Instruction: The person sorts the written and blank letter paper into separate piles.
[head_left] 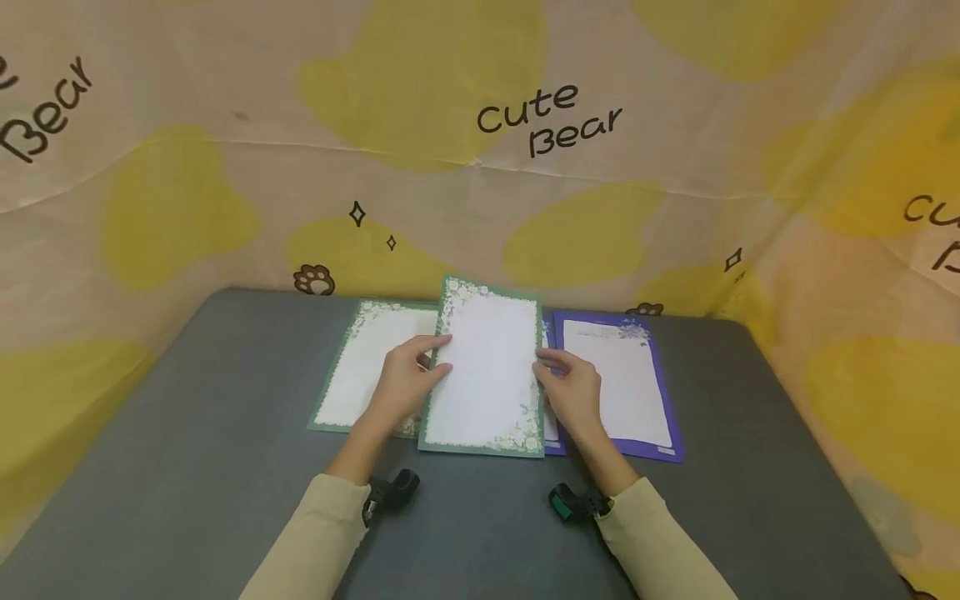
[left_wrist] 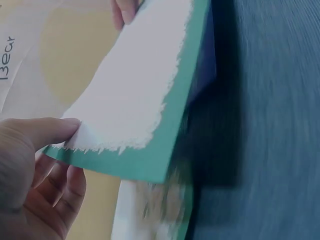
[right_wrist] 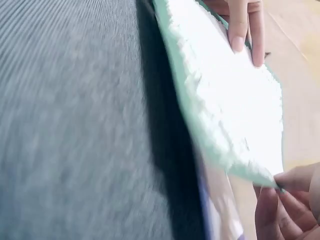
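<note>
Both hands hold up a sheet of paper [head_left: 487, 375] with a green border and white flowers at two corners, raised a little over the table. My left hand [head_left: 405, 375] pinches its left edge, the thumb on the white face and the fingers behind, as the left wrist view shows. At the right edge my right hand [head_left: 572, 387] pinches it between thumb and fingers. Beneath and left of it lies another green-bordered sheet [head_left: 356, 367], partly covered by the left hand. A purple-bordered sheet [head_left: 553, 433] is mostly hidden behind the held one.
Another purple-bordered sheet [head_left: 630, 383] lies at the right, beside the right hand. The sheets are near the back edge of the dark grey table [head_left: 465, 533]. A cloth backdrop [head_left: 450, 183] with yellow patches and printed words hangs behind. Dark bands [head_left: 393, 492] circle both wrists.
</note>
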